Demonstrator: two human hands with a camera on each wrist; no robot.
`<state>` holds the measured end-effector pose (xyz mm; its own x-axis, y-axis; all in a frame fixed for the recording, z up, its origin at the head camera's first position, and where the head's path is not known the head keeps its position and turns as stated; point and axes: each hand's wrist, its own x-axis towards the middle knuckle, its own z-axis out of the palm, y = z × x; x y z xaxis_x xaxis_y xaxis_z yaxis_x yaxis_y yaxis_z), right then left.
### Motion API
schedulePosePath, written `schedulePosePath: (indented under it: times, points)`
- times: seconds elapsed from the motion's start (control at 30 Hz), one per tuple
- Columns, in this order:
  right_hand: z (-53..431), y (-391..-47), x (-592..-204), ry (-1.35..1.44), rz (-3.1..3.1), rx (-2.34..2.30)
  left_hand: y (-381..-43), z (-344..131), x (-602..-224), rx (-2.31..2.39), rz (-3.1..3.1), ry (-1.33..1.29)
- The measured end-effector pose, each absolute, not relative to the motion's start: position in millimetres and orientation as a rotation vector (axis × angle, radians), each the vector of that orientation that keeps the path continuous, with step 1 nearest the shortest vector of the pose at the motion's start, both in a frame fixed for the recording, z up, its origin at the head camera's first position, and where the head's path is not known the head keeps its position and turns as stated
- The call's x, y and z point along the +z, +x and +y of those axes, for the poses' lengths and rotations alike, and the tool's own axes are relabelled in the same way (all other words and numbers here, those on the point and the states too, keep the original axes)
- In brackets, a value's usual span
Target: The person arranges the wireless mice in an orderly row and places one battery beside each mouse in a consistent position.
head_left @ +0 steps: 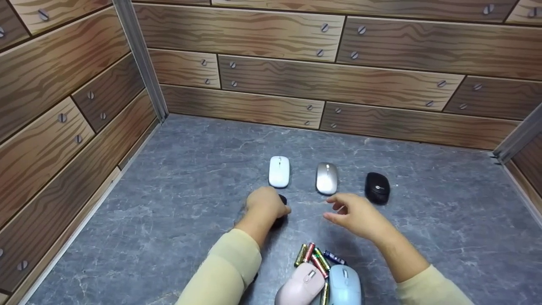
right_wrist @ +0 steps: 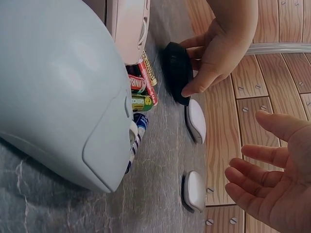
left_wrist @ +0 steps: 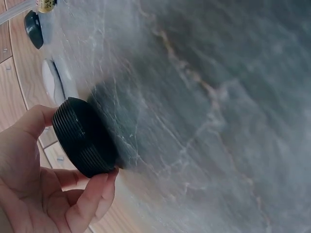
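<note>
My left hand [head_left: 264,205] grips a black computer mouse [left_wrist: 85,138] by its sides, thumb on one side and fingers on the other. Ridges run along the side of this mouse, which is held close over the tabletop; in the head view the hand covers much of it. Just beyond stands a white mouse [head_left: 279,171]. My right hand [head_left: 358,215] hovers with relaxed, parted fingers and nothing in them. Ahead of its fingertips lies a silver mouse [head_left: 327,178], and a second black mouse [head_left: 377,187] sits farther right.
Near the front edge of view are a pink mouse [head_left: 300,284] and a light blue mouse [head_left: 345,284]. Several loose batteries [head_left: 320,259] lie against them. Wood-patterned walls [head_left: 254,72] enclose the grey marbled tabletop [head_left: 190,169] at the back and sides.
</note>
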<state>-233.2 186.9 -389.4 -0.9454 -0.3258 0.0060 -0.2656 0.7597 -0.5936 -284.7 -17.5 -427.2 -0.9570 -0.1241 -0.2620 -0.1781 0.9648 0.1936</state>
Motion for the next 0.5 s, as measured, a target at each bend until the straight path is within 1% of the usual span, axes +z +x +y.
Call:
schedulePosePath:
  times: [0.5]
  points:
    - [186.2, -231.8, -393.7, -0.522, 2.863, -0.942, -280.6, -20.4, -429.6, 0.39, 2.891, -0.193]
